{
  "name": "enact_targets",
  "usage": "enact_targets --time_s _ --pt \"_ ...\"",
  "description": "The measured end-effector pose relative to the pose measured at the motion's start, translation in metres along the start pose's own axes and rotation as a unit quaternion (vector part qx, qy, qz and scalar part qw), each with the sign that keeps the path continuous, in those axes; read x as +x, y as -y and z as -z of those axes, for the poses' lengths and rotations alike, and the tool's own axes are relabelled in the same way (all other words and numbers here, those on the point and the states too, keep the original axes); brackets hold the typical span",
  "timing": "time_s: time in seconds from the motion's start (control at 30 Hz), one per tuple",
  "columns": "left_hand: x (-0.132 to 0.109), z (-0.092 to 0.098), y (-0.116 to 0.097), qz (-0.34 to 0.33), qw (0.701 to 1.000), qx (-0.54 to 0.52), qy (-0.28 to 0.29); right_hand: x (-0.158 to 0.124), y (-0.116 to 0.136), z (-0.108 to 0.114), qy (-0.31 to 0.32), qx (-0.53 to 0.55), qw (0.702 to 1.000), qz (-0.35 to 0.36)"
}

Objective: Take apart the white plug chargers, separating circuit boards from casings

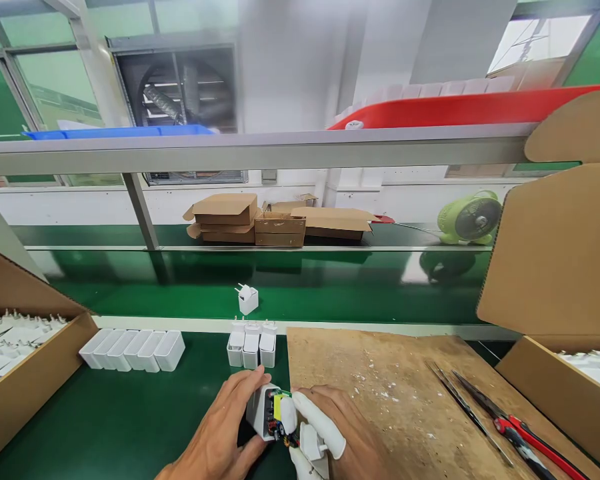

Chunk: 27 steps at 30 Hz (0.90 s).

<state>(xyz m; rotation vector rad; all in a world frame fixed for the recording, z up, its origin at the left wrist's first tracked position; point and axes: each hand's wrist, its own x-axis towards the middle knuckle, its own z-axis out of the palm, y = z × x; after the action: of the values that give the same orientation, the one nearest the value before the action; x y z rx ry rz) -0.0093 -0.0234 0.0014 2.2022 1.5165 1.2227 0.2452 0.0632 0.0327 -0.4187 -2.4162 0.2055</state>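
My left hand (pixel 223 427) is closed around a white plastic charger housing (pixel 257 412), its open end facing right. A small circuit board (pixel 279 408) with a yellow transformer and other parts sits at that opening, seemingly partly inside. My right hand (pixel 357 437), with white covers on its thumb and a finger, pinches a white plug cap (pixel 310 441) joined to the board's near end. Beyond my hands stand several white charger housings with plug pins (pixel 251 347) in a block. A row of open white housings (pixel 135 350) lies to the left.
One white charger (pixel 248 300) sits on the green conveyor belt (pixel 330 293). Tweezers (pixel 467 407) and red-handled scissors (pixel 510 420) lie on the wooden board (pixel 380 373). Cardboard boxes of white parts flank me, left (pixel 45 400) and right (pixel 555 373). A green fan (pixel 470 219) stands behind.
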Motion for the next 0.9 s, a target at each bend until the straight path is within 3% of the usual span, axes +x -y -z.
enact_targets --time_s 0.23,0.4,0.9 --pt "-0.001 0.001 -0.002 0.005 1.0 0.007 0.002 0.002 0.0 0.001 -0.01 0.004 1.0 0.004" --pt "-0.001 -0.001 -0.002 0.02 1.0 0.011 0.01 -0.002 -0.002 -0.001 0.011 0.001 0.999 -0.03" --pt "0.0 0.0 -0.003 0.001 1.0 0.013 -0.01 0.009 0.009 0.01 0.006 0.008 1.0 -0.011"
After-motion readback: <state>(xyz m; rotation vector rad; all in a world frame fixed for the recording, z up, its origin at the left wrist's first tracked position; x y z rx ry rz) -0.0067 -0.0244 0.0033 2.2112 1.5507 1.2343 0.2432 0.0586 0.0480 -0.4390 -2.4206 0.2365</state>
